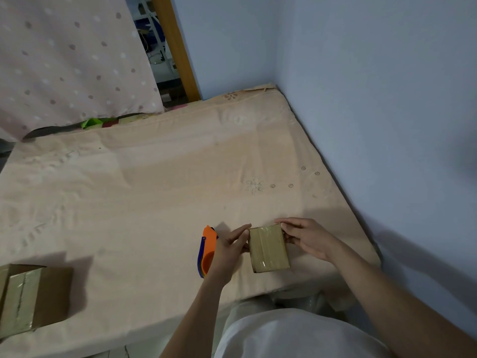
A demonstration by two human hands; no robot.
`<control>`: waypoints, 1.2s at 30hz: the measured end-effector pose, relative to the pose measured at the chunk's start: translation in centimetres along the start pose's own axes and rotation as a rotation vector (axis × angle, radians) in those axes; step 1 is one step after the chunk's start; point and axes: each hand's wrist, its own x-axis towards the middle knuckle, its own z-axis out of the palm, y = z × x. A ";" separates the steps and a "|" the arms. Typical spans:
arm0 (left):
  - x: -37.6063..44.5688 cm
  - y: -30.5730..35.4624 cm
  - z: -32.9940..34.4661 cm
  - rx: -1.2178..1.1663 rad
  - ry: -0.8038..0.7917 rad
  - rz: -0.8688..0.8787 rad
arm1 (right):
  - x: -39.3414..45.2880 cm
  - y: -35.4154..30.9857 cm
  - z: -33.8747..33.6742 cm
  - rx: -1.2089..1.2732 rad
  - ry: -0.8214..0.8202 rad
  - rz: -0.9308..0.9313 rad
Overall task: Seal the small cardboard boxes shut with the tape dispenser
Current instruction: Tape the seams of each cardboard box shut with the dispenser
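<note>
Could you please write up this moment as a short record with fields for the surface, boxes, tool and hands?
surface: bed sheet, peach, beside a blue wall
held box: small cardboard box, glossy tape across its top
left hand: fingers against the box's left side
right hand: grips the box's right side
tool: tape dispenser, orange and blue, lying behind the left hand
other box: larger cardboard box, taped, far left
</note>
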 end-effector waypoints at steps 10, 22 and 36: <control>0.8 0.2 1.0 -0.096 0.063 -0.014 | 0.7 -0.5 0.9 -0.069 0.118 -0.049; 2.6 1.1 1.7 0.167 0.092 0.127 | 1.4 -1.7 1.9 -0.327 0.250 -0.205; 3.1 1.4 3.0 0.372 0.224 0.113 | 1.9 -1.6 1.7 -0.544 0.441 -0.147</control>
